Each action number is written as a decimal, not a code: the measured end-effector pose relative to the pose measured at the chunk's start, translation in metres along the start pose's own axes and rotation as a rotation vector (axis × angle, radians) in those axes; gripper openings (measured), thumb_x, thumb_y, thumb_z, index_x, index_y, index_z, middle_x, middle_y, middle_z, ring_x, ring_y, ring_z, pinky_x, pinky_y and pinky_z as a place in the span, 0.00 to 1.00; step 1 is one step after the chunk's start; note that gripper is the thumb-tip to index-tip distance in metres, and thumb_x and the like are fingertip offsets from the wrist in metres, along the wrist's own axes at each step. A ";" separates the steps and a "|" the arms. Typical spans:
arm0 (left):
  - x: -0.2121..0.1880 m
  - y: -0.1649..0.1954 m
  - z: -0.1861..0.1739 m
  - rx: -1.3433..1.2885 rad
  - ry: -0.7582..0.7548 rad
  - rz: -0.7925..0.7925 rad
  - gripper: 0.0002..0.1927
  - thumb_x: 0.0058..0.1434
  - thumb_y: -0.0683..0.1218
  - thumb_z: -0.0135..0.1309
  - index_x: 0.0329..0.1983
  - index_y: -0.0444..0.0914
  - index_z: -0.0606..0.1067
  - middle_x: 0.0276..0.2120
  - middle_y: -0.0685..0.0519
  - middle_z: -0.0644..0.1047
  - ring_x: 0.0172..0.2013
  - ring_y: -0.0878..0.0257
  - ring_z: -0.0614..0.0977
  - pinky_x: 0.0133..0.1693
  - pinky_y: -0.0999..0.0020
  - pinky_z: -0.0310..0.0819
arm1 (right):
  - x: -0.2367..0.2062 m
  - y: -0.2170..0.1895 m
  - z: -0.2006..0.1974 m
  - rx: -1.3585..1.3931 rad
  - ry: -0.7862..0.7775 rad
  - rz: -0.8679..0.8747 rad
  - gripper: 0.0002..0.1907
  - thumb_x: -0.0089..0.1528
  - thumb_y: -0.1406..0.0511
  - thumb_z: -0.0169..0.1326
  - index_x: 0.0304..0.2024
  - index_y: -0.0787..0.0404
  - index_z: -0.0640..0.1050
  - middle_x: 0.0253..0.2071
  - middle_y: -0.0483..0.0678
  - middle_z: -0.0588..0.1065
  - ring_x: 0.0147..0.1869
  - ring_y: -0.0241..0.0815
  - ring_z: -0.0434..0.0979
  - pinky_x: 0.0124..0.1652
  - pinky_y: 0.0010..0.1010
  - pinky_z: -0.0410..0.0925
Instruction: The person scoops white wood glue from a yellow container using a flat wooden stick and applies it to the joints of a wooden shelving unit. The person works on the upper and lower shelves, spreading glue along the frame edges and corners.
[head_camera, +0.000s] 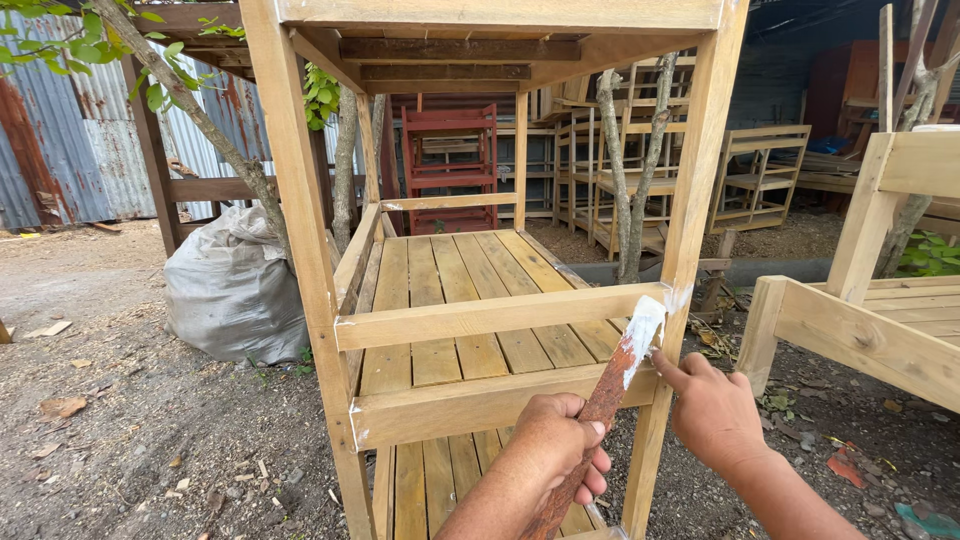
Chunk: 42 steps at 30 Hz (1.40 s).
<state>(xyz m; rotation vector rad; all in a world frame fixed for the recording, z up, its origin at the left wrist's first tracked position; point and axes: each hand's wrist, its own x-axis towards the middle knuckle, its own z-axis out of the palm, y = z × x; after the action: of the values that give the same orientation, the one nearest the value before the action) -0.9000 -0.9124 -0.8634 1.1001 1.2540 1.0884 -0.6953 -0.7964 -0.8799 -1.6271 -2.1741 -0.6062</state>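
My left hand (553, 440) is clenched around a rusty flat blade (600, 410), fingers wrapped low on its shaft. Up and away from that grip the blade rises at a slant, and its far end carries a smear of white filler (641, 335) that rests against the joint where the wooden shelf frame (480, 315) meets its right front post (690, 220). My right hand (712, 408) sits just to the right of the grip and holds nothing — the forefinger points up toward the white-coated end of the blade; whether the fingertip actually touches it I cannot quite tell from this angle. Behind the blade tip lies the slatted middle shelf (470, 300). Well off to the left of my grip a grey sack (232, 285) slumps on the dirt ground (130, 440) — and to the right, past the free hand, stands another pale wooden frame (880, 320).
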 end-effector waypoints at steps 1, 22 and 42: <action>0.000 0.000 0.000 -0.007 -0.010 0.005 0.14 0.69 0.42 0.49 0.56 0.32 0.72 0.24 0.47 0.77 0.16 0.63 0.77 0.15 0.68 0.70 | -0.001 -0.003 -0.005 -0.064 -0.054 -0.016 0.37 0.61 0.67 0.52 0.70 0.35 0.64 0.47 0.40 0.75 0.51 0.37 0.79 0.50 0.35 0.67; 0.008 0.000 0.007 0.049 -0.034 0.081 0.13 0.70 0.43 0.49 0.52 0.30 0.73 0.24 0.47 0.78 0.17 0.63 0.78 0.14 0.69 0.71 | -0.008 -0.026 -0.007 -0.006 -0.133 0.048 0.34 0.62 0.63 0.53 0.70 0.37 0.62 0.50 0.45 0.74 0.47 0.43 0.83 0.45 0.38 0.74; 0.012 -0.005 0.006 0.073 -0.029 0.067 0.13 0.70 0.43 0.49 0.53 0.31 0.74 0.24 0.47 0.78 0.17 0.63 0.79 0.15 0.69 0.72 | -0.004 -0.036 -0.010 -0.020 -0.246 0.158 0.37 0.67 0.62 0.47 0.77 0.44 0.51 0.50 0.49 0.78 0.49 0.46 0.85 0.43 0.38 0.77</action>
<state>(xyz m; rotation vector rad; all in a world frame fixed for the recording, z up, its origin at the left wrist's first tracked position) -0.8939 -0.9013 -0.8703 1.2167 1.2495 1.0802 -0.7285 -0.8143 -0.8779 -1.9519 -2.1812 -0.4013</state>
